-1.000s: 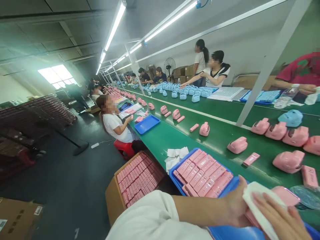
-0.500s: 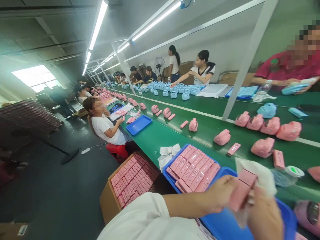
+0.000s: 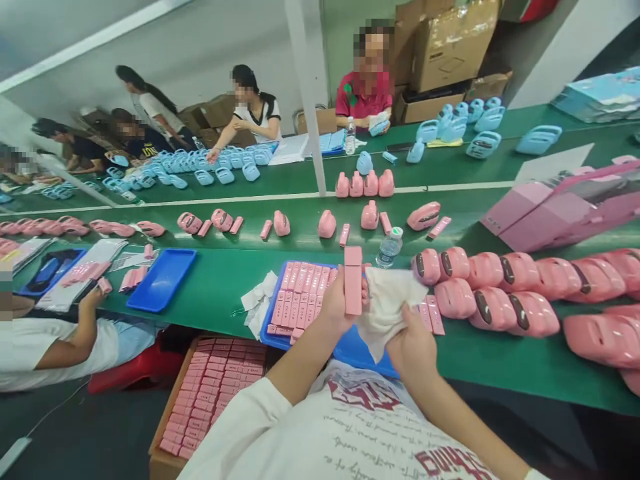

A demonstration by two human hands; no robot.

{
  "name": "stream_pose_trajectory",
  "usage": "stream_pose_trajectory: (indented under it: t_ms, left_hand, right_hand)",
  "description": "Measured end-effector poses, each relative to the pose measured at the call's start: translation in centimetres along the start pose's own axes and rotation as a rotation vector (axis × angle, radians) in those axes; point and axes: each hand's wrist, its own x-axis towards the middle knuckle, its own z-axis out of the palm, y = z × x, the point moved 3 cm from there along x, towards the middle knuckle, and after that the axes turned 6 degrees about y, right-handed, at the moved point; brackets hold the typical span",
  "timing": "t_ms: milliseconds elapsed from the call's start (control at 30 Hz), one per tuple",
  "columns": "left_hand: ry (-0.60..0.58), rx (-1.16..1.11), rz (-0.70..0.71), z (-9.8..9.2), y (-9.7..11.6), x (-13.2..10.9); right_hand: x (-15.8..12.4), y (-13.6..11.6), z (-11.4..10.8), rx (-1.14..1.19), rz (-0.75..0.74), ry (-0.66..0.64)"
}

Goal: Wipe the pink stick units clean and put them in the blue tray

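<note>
My left hand (image 3: pixel 338 301) is closed around a pink rectangular plastic piece (image 3: pixel 353 283), held upright with a seam across its upper part. A white cloth (image 3: pixel 387 303) hangs from my right hand (image 3: pixel 414 341), its fingers pinching the lower right of the fabric. The cloth's left edge is beside the pink piece; whether they touch I cannot tell. Below my hands lies a blue tray (image 3: pixel 367 353), partly hidden by the cloth. Left of it, another blue tray (image 3: pixel 265 332) bears rows of similar pink pieces (image 3: pixel 300 293), partly covered by my left forearm.
Pink rounded housings (image 3: pixel 500 307) line the bench at right, near a clear bottle (image 3: pixel 389 248). Below left stands a carton (image 3: pixel 167 407) of pink pieces. A co-worker (image 3: pixel 55 340) sits at left. Across the bench, other people handle blue housings (image 3: pixel 225 175).
My view has swung right. The pink piece, tilted and close to the cloth before, is now upright in my left hand, with the cloth held to its right.
</note>
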Motion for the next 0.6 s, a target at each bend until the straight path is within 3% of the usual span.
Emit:
stream_pose_trajectory:
  t_ms: [67,133,200,300,433,600]
  left_hand:
    - [-0.062,-0.022,-0.028,0.5,-0.1,-0.3]
    - [-0.089,-0.005,-0.034,0.9,-0.1,-0.5]
    - [-0.061,0.047,-0.073,1.2,-0.4,-0.8]
    - [-0.021,0.128,-0.151,1.7,-1.0,-1.4]
    - [-0.083,0.219,-0.128,2.1,-1.7,-1.7]
    - [-0.161,0.274,-0.165,2.2,-2.8,-1.4]
  right_hand:
    - [1.4,-2.1,-0.3,0.128,0.151,0.111]
    - [2.1,-3.9,-0.3,0.379,0.415,0.28]
    - [2.4,-5.6,-0.2,0.485,0.491,0.394]
    - [2.4,-6.7,-0.1,0.503,0.343,0.403]
    - [2.2,-7.0,0.4,0.487,0.113,0.266]
    - [1.9,-7.7,1.3,0.378,0.093,0.155]
